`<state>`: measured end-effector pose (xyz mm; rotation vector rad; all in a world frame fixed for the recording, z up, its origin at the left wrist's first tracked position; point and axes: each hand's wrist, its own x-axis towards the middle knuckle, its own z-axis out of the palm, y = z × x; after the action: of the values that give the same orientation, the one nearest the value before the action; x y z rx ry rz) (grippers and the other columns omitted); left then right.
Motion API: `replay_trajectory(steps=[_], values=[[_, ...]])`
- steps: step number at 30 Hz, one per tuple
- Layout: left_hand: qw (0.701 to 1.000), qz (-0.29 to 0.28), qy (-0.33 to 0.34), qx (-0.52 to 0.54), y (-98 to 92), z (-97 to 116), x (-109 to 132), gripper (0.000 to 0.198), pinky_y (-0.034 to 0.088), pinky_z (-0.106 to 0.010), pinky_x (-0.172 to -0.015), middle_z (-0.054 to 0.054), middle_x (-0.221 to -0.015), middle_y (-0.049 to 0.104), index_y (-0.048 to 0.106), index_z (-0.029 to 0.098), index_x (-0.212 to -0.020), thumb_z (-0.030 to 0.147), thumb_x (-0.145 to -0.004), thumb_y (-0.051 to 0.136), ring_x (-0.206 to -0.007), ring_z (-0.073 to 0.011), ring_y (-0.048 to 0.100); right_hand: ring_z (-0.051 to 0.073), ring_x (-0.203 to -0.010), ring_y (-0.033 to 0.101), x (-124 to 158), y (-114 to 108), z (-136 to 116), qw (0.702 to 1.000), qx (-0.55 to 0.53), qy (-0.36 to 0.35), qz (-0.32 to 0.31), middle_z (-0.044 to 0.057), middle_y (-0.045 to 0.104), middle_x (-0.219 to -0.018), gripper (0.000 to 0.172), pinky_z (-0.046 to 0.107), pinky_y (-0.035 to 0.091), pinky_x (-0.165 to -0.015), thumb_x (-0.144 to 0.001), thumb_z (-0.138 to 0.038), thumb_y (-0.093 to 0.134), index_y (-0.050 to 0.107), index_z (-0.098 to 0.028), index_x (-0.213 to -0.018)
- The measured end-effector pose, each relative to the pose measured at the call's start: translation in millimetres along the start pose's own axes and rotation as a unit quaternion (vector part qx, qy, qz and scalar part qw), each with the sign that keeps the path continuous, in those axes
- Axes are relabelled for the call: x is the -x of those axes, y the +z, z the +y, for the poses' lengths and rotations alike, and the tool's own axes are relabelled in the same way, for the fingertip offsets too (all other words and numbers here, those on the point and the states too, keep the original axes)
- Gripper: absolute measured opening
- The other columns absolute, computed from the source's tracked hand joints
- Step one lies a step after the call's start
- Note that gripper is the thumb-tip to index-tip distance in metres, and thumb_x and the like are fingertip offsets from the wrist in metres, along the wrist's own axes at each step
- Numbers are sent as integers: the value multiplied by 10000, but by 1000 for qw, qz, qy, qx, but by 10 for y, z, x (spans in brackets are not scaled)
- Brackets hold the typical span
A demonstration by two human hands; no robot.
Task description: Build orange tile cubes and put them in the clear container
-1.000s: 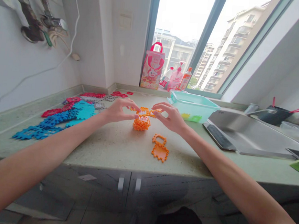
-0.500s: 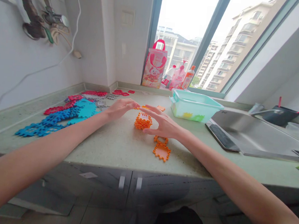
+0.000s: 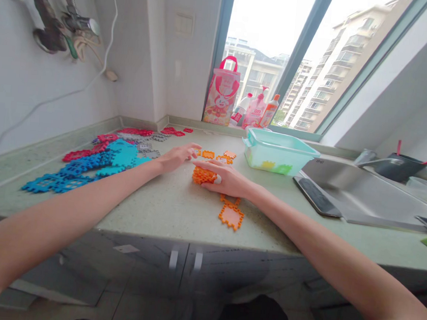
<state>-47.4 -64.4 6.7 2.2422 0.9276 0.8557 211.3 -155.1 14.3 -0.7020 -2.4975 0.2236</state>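
A small stack of orange puzzle tiles (image 3: 202, 176) sits on the pale green counter (image 3: 165, 205). My right hand (image 3: 224, 179) lies flat on top of the stack, fingers stretched out. My left hand (image 3: 177, 156) hovers just left of it, fingers extended toward three loose orange tiles (image 3: 217, 156) behind the stack. Two more orange tiles (image 3: 230, 211) lie in front of my right wrist.
Blue, teal and red tiles (image 3: 87, 165) spread over the counter's left. A mint plastic tub (image 3: 278, 152) stands right of the stack, a steel sink (image 3: 358, 193) beyond it. A pink bag (image 3: 222, 92) and bottles (image 3: 256, 111) line the window sill.
Both hands held a tile above the stack a second ago. That tile is down on the stack and my right hand has dropped flat onto it. My left hand has let go and opened.
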Motion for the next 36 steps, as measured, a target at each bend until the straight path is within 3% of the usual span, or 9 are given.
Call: replay_trajectory(steps=[4,10,13,16,21,25,29,36], values=[[1000,-14,-15,0,-25,46,27,647,490,-515,-1089,-115,-1186,750,639,182,-1453,557,-998,372,-1133,-316,669,288,-1206,701,2,-18,-5,1000,13,4,-6,96,704,-1341,669,475,549,-1101,-989,-302,711,531,-332,-1632],[1000,-18,-19,1,-34,34,21,626,481,-525,-1118,-119,-1194,763,664,183,-1426,537,-995,380,-1153,-316,676,259,-1135,707,35,-117,60,999,31,-8,22,91,714,-1324,678,427,561,-1046,-948,-254,739,576,-344,-1599],[1000,-20,-20,-5,-37,21,12,636,484,-526,-1121,-130,-1189,770,681,174,-1412,549,-985,395,-1155,-323,676,235,-1046,721,72,-309,108,995,63,3,74,82,724,-1252,643,409,577,-1010,-960,-270,716,590,-340,-1587],[999,-31,-25,-8,-46,42,19,658,476,-528,-1135,-142,-1208,768,693,168,-1410,563,-983,386,-1197,-338,676,256,-1145,712,171,-634,173,980,129,27,152,79,711,-1331,614,429,572,-1062,-969,-301,690,602,-357,-1574],[998,-43,-22,-45,-53,99,50,654,456,-512,-1153,-129,-1234,770,704,167,-1403,545,-998,355,-1204,-336,680,297,-1209,712,495,-1267,429,915,246,148,282,84,730,-1358,631,482,575,-1106,-952,-366,679,604,-333,-1578],[996,-52,-22,-65,-58,141,73,631,461,-487,-1142,-111,-1238,772,712,192,-1395,531,-1012,342,-1213,-326,678,343,-1218,718,791,-1595,726,857,301,262,325,97,749,-1371,684,571,572,-1114,-906,-388,704,607,-291,-1576],[995,-56,-22,-79,-69,161,84,633,443,-480,-1153,-107,-1259,767,694,204,-1429,536,-1018,346,-1231,-327,668,373,-1187,740,993,-1715,937,833,289,357,309,105,787,-1305,651,625,559,-1105,-858,-432,750,694,-263,-1485],[994,-68,-26,-83,-86,166,97,643,441,-470,-1168,-118,-1281,764,693,190,-1428,554,-1017,358,-1242,-331,670,378,-1147,743,1091,-1808,1003,819,269,418,286,127,804,-1236,662,570,584,-1032,-823,-524,760,727,-247,-1424]])
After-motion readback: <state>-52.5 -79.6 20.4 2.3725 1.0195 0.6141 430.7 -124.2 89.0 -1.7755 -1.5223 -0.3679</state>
